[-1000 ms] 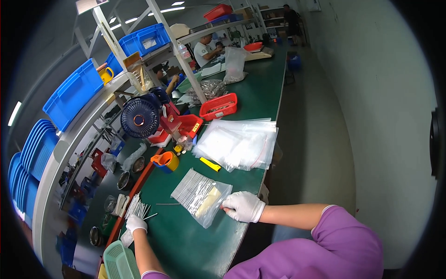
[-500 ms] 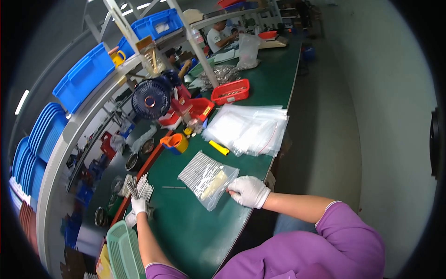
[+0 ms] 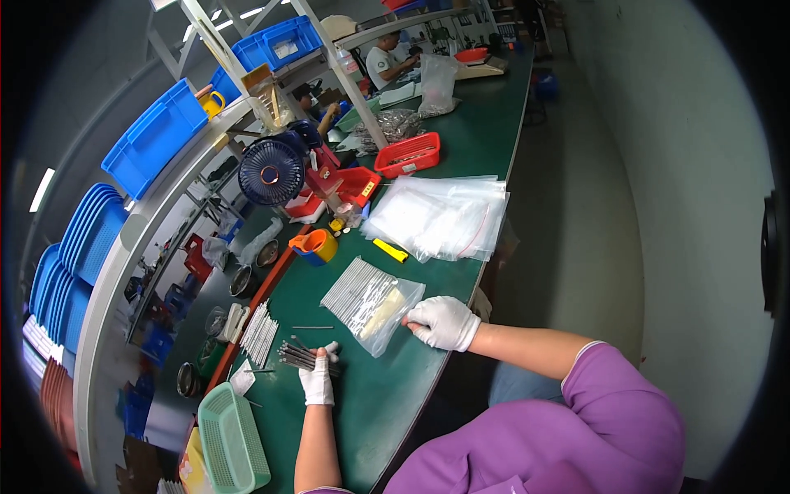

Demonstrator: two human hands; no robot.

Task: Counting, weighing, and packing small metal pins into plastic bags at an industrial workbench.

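Observation:
My left hand [image 3: 316, 385], in a white glove with bare fingertips, is closed around a bundle of thin grey metal rods [image 3: 295, 354] above the green table. My right hand [image 3: 445, 323], gloved too, pinches the right edge of a clear plastic bag [image 3: 380, 339]. The bag lies flat with something pale yellow inside. A neat row of silver rods [image 3: 352, 284] lies side by side, its lower right part at the bag. One loose rod [image 3: 313, 328] lies between the row and my left hand. More pale rods [image 3: 260, 334] are piled at the left edge.
Beyond the bag lie a yellow-handled tool [image 3: 391, 250], a stack of clear bags [image 3: 436, 218] and an orange and blue tape roll [image 3: 315, 245]. A fan [image 3: 270, 172] and red trays [image 3: 409, 155] stand farther back. A green basket [image 3: 233, 440] sits near left. Other people work at the far end.
My left hand has moved right and toward me with the rod bundle, away from the pile at the left edge. My right hand stays at the bag's edge.

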